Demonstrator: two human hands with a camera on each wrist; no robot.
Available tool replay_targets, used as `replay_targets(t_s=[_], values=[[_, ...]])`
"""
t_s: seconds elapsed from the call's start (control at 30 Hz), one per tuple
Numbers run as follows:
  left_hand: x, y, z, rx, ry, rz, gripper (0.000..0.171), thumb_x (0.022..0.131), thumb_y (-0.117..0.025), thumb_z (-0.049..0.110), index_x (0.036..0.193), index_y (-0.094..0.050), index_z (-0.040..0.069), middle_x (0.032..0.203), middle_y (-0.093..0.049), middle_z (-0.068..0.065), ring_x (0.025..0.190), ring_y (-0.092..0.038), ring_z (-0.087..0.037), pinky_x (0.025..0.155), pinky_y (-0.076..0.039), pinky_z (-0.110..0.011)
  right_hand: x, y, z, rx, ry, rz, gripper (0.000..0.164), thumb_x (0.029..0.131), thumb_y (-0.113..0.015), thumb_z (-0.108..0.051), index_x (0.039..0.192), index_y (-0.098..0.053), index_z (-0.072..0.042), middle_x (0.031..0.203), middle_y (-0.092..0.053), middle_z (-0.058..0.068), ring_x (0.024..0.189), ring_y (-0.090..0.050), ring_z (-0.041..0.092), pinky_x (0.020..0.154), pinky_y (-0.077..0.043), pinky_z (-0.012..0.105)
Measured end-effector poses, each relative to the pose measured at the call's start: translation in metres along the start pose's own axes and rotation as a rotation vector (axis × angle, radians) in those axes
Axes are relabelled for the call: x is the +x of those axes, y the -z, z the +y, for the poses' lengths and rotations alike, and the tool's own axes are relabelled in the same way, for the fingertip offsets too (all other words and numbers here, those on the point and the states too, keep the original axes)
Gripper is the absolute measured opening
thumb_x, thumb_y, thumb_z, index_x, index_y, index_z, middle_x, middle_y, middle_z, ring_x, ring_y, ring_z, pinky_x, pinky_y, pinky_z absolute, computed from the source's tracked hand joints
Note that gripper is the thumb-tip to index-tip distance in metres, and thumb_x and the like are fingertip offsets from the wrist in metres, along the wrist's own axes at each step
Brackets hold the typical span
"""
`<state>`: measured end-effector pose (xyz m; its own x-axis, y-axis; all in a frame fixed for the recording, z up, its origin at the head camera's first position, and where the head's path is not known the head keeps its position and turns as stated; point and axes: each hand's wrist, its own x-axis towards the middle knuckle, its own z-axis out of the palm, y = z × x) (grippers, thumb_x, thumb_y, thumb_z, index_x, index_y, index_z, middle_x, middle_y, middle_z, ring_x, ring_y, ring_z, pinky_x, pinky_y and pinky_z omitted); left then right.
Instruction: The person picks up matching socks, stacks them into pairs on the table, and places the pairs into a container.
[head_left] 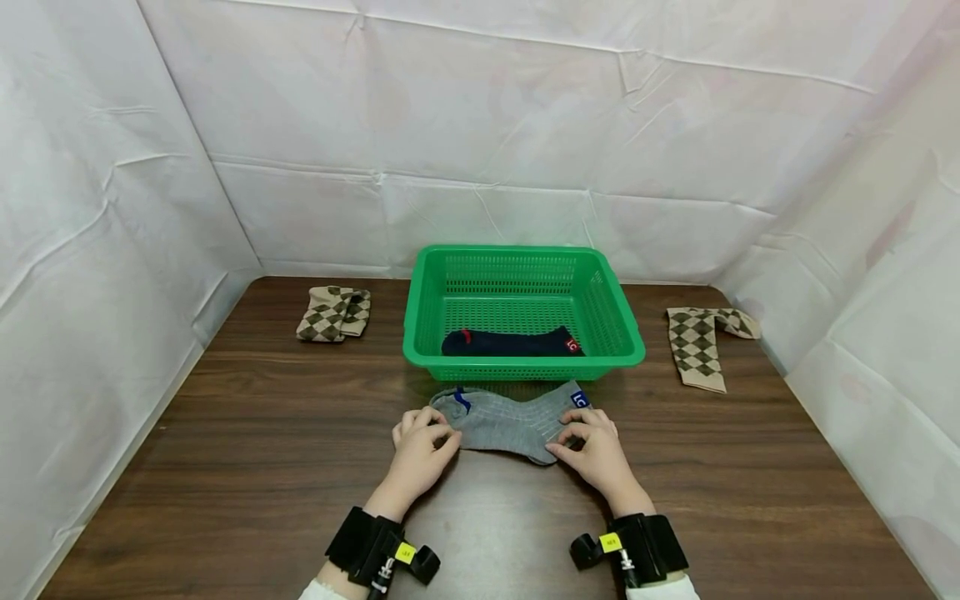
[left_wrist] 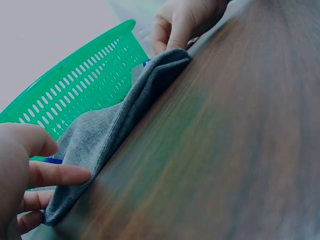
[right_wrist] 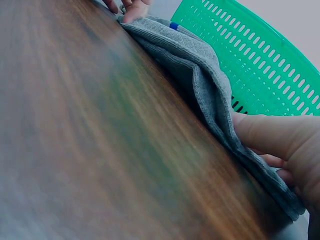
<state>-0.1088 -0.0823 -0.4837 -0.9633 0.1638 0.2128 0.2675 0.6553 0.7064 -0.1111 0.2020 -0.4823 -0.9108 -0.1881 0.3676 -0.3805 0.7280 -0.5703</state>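
A grey sock (head_left: pixel 502 421) with blue marks at its toe and cuff lies flat on the table, just in front of the green basket (head_left: pixel 525 367). Several layers show along its near edge (right_wrist: pixel 200 95). My left hand (head_left: pixel 422 446) rests on the sock's left end; in the left wrist view its fingers (left_wrist: pixel 65 175) touch the fabric, with the thumb held apart. At the cuff end, my right hand (head_left: pixel 596 450) pinches the sock, its thumb (right_wrist: pixel 265 131) on the near side and the other fingers partly hidden behind the fabric.
A navy sock (head_left: pixel 513 343) with red marks lies inside the basket. At the back left sits a folded argyle sock (head_left: pixel 330 315); another argyle sock (head_left: pixel 696 346) lies bent at the right. White sheet walls (head_left: pixel 480 117) enclose the brown table (head_left: pixel 247 467).
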Motion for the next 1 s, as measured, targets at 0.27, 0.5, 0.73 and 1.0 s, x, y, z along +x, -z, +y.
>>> replay_targets(t_s=[0.27,0.5,0.73,1.0], values=[[0.002,0.002,-0.001,-0.043,0.124,0.225,0.007,0.087,-0.065,0.015,0.092,-0.065,0.010,0.097,-0.060,-0.007,0.095,-0.049,-0.027,0.089,-0.025,-0.050,0.003,0.002,0.005,0.011,-0.126,0.165,0.018,0.076,-0.079,-0.011,0.089,-0.067,-0.004,0.100,-0.062,0.014,0.092,-0.051,0.027,0.076,-0.041,0.041],[0.003,0.005,-0.004,0.056,0.239,0.232,0.023,0.087,-0.067,0.024,0.101,-0.064,0.006,0.108,-0.057,-0.014,0.105,-0.046,-0.035,0.093,-0.024,-0.052,0.004,0.009,0.008,0.012,-0.438,0.138,0.035,0.085,-0.069,-0.014,0.114,-0.060,0.003,0.112,-0.055,0.022,0.100,-0.049,0.034,0.085,-0.039,0.046],[0.004,0.005,-0.004,0.016,0.210,0.227,0.013,0.089,-0.066,0.021,0.088,-0.067,0.008,0.109,-0.056,-0.012,0.105,-0.046,-0.033,0.095,-0.023,-0.052,0.004,0.010,0.006,0.045,-0.469,0.127,0.022,0.087,-0.065,-0.014,0.102,-0.062,0.003,0.110,-0.055,0.022,0.103,-0.048,0.036,0.087,-0.039,0.048],[0.008,0.004,-0.007,-0.141,0.148,0.325,0.010,0.087,-0.068,0.013,0.084,-0.068,0.004,0.105,-0.057,-0.012,0.100,-0.046,-0.031,0.095,-0.028,-0.051,0.003,0.009,0.006,0.062,-0.395,0.228,0.014,0.091,-0.062,-0.010,0.093,-0.062,0.003,0.103,-0.059,0.021,0.095,-0.048,0.034,0.079,-0.037,0.043]])
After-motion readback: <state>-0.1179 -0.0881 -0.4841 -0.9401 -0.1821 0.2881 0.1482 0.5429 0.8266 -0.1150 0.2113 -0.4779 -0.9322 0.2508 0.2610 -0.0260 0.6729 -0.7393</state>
